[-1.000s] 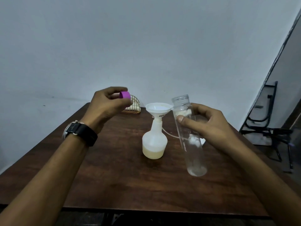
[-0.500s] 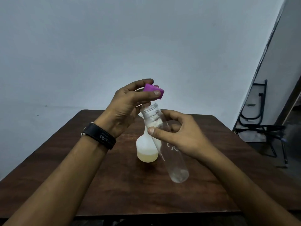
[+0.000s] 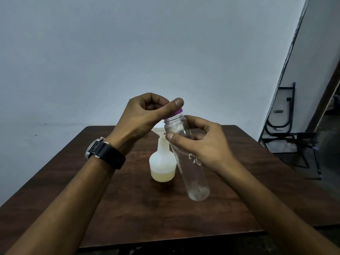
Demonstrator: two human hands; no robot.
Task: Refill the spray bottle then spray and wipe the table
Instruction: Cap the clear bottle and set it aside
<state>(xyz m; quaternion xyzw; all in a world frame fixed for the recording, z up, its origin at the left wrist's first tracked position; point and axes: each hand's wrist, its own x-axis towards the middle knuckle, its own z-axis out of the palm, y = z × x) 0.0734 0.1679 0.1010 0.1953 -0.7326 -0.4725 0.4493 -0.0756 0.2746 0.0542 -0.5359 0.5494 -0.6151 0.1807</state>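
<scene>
In the head view, the left hand is curled over the mouth of the clear plastic bottle, thumb and fingers pinching the purple cap that sits on its neck. The right hand wraps the bottle's upper half, thumb across the front, and holds it off the table with its neck leaning toward 11 o'clock. The bottle looks nearly empty.

The white spray bottle stands on the table just behind the clear bottle, at its 9 o'clock. It has a shallow layer of yellowish liquid at its base, and the white funnel sits in its neck, partly hidden by the left hand. No spray head is visible.

The cap may seat crooked, since the bottle is tilted while the cap goes on. The greater risk is the spray bottle: it is open and topped by the funnel. A knock from the clear bottle's base or a forearm could tip it and spill the liquid.

The table is dark brown wood with a dull sheen and faint streaks. A plain pale wall rises behind it at 12 o'clock. At 3 o'clock a black metal frame, possibly a folded chair, leans in a dim corner. A black wristwatch sits on the left wrist.
</scene>
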